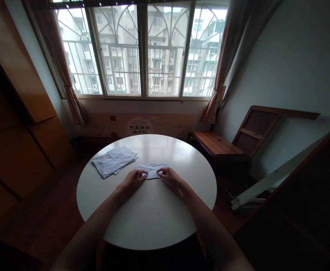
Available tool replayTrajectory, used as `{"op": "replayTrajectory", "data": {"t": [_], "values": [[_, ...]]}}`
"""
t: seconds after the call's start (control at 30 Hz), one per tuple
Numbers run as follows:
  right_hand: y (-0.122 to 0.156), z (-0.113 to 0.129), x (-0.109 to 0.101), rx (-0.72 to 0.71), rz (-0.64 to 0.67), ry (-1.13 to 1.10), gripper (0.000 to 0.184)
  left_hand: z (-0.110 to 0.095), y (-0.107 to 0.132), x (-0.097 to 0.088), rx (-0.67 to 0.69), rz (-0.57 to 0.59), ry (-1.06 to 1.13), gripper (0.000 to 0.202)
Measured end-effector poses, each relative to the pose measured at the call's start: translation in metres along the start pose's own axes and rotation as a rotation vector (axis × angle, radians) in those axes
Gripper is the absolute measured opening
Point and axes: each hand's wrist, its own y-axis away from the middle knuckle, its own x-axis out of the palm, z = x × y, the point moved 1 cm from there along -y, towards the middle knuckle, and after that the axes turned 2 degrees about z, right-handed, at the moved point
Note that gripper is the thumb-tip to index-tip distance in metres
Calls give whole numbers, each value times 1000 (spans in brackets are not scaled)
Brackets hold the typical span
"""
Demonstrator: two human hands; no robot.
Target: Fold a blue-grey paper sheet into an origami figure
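Observation:
A folded sheet of creased, pale paper (153,171) lies on the round white table (148,222) in front of me. My left hand (134,178) pinches its near left part, thumb and forefinger together. On the near right part, my right hand (168,175) grips the same sheet between thumb and curled fingers. The paper's middle shows between the two hands, and its far edge lies beyond them. Left of my left hand rests a small stack of crumpled, pale paper sheets (114,160), apart from both hands.
Past the table stands a long printed cardboard panel (170,122) below the barred window (165,52). A low wooden bench (216,143) is at the back right, with a wooden frame (254,128) leaning by the wall. Wooden cabinets (20,146) line the left side.

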Motion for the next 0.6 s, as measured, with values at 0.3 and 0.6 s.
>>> {"op": "replayTrajectory", "data": {"t": [0.3, 0.6], "values": [[-2, -2, 1, -1, 6, -2, 30, -1, 0, -1, -4, 2, 5, 34], [-2, -4, 1, -1, 1, -2, 30, -1, 0, -1, -13, 3, 4, 36]]}}
